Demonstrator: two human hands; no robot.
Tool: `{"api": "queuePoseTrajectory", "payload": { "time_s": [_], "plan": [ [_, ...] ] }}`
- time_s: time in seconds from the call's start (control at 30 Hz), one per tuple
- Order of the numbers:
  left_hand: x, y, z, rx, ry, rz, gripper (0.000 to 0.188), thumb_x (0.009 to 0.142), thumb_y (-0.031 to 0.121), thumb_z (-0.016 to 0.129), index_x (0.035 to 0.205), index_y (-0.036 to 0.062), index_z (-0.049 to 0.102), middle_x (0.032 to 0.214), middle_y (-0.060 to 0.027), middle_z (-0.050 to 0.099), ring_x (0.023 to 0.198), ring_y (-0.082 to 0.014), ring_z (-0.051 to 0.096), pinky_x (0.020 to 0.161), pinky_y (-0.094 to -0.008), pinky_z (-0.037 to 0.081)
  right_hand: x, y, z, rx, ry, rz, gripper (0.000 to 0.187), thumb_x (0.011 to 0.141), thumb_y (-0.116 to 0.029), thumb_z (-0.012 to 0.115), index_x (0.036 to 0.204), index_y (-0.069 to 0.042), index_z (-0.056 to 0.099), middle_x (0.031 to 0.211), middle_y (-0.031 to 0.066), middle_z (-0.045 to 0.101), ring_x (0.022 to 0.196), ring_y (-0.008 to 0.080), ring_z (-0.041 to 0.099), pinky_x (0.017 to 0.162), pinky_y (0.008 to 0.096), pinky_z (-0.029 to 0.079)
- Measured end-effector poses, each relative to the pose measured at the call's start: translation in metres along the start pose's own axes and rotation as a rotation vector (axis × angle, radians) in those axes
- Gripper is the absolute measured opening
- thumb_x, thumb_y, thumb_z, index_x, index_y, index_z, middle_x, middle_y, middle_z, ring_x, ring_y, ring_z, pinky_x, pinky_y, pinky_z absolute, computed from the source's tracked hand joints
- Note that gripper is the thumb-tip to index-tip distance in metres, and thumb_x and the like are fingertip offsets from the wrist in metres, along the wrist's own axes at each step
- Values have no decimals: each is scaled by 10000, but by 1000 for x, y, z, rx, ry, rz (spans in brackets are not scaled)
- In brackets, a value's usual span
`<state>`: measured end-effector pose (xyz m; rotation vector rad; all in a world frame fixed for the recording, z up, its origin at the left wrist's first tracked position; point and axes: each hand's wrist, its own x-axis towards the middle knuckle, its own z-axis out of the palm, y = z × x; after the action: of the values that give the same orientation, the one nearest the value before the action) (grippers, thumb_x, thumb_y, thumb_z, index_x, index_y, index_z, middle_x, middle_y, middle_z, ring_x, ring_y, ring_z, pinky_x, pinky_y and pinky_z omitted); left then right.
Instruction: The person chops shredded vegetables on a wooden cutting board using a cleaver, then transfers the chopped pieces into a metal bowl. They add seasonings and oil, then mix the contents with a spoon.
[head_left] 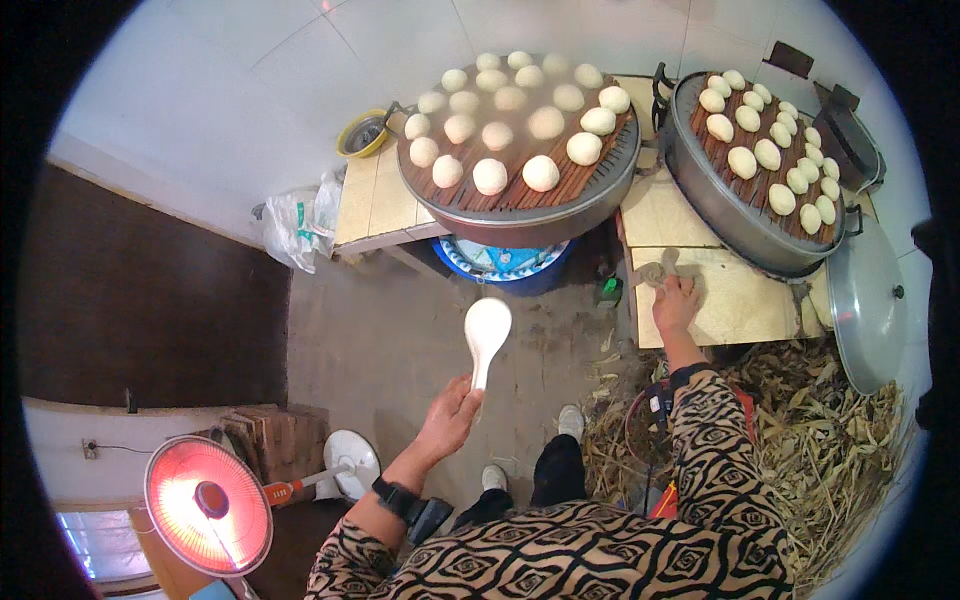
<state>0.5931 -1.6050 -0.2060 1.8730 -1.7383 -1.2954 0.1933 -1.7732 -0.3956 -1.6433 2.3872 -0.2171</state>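
Observation:
My left hand (449,416) grips the handle of a white rice paddle (488,327), held blade outward over the floor. Over the tiled counter, my right hand (676,305) has its fingers closed at the edge of a crumpled grey-beige cloth (652,273). Ahead of me sits a large round steamer (520,213) whose slatted brown rack (520,178) carries many pale, round dough buns (541,173). Steam blurs the farther ones. Another pot with a slatted rack (715,165) stands to the right, also bearing pale buns (767,154).
A large metal lid (868,310) leans right of the counter (740,308), above dry husks (820,430). Beneath the left steamer is a blue-rimmed basin (500,262). A glowing heater (208,506) stands lower left. A plastic bag (292,228) and yellow bowl (362,134) are near the wall.

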Motion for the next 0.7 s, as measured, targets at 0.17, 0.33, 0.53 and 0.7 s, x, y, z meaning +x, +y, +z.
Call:
{"api": "queuePoseTrajectory", "payload": {
  "time_s": [0.17,0.33,0.53,0.7],
  "plan": [
    [30,44,26,-73,14,-23,329,992,261,447,1124,-11,575,1196,-238,531,1039,-391,556,888,-422,446,-33,-19,-68,1788,-532,160,451,875,-174,655,1271,-25,500,1131,101,614,1067,234,589,897,395,493],
    [48,84,62,-4,-41,267,255,978,197,465,979,-39,561,1128,-239,529,948,-393,553,825,-430,451,-103,-95,-115,1439,-500,-324,428,725,-182,777,1097,-58,606,1267,119,498,1231,245,440,968,381,410],
    [51,112,56,95,-103,502,206,951,145,504,884,-43,552,1032,-195,504,925,-335,524,810,-382,443,-109,-109,-131,1301,-304,-271,252,699,-32,758,906,-58,616,923,32,617,854,128,567,751,298,497],
    [51,117,54,-81,-266,397,260,960,183,511,804,-20,553,1029,-125,477,935,-229,499,807,-331,427,-108,-93,-147,1041,-155,-480,216,790,-137,692,945,-36,581,817,104,633,768,178,618,717,323,498]
  ]
}}
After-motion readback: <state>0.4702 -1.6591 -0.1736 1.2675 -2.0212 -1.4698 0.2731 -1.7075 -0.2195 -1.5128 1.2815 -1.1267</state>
